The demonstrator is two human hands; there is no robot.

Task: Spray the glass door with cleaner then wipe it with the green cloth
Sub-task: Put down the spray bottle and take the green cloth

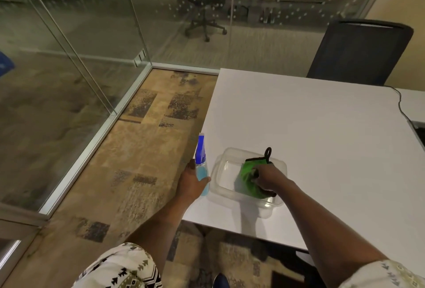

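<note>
One white table [310, 126], glass walls [69, 23].

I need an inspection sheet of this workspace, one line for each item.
Surface: white table, mostly bare.
Job's things: spray bottle with blue liquid at the table's left edge; green cloth in a clear plastic container.
Clutter: nothing seen.
Grippers: left hand wraps the bottle; right hand grasps the cloth.
Cables: black cable at the table's far right.
Surroundings: glass walls, patterned carpet, dark chair.
</note>
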